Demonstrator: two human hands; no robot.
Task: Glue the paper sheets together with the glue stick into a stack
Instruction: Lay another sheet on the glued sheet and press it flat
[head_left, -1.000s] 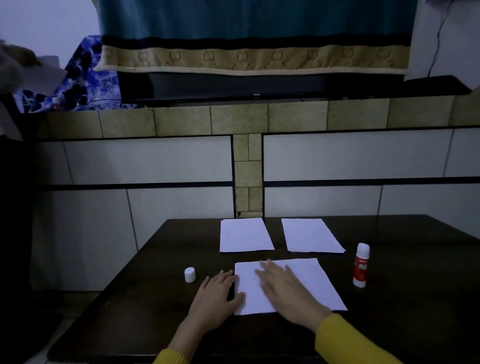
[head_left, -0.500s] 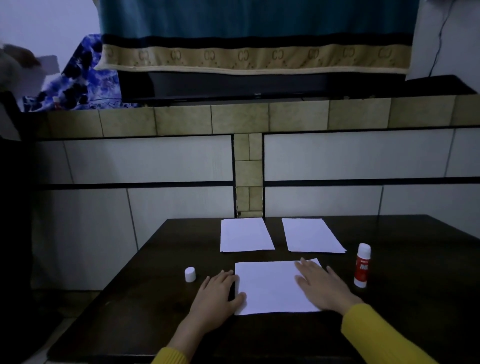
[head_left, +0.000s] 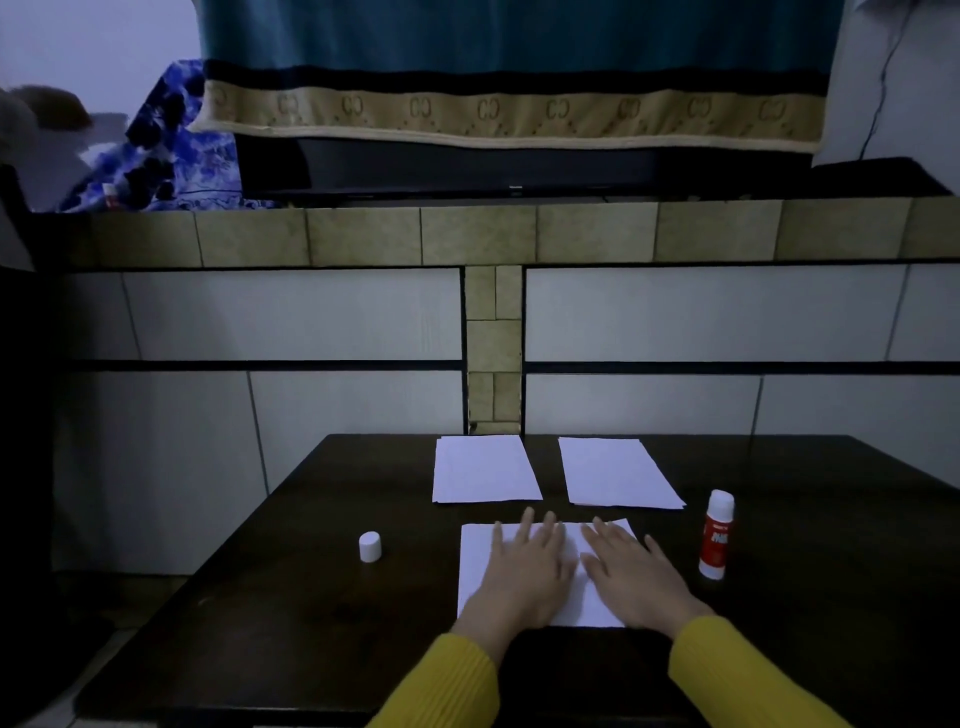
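— Where are the hands?

— Both lie flat, side by side, on the near paper sheet (head_left: 475, 566). The left hand (head_left: 524, 571) covers the sheet's middle, the right hand (head_left: 631, 577) its right part. Each grip is apart: fingers straight and spread, pressing down, curled round nothing. The two hands are just beside each other, almost touching at the thumbs.

— And the glue stick?

— The glue stick (head_left: 717, 535) stands upright on the dark surface (head_left: 311, 613), just right of the right hand, off the sheet's right edge. Its top is white and its body red; I cannot tell from here whether glue shows at the tip.

— Its cap?

— A small white cap (head_left: 370, 546) sits on the surface to the left of the left hand, apart from the sheet.

— Other paper?

— Two more lie beyond the fingertips: a left sheet (head_left: 485, 469) past the left hand and a right sheet (head_left: 618, 473) past the right hand, side by side with a gap between. Whether either is one sheet or several, I cannot tell.

— Sleeves?

— Yellow sleeves (head_left: 737, 675) on both arms.
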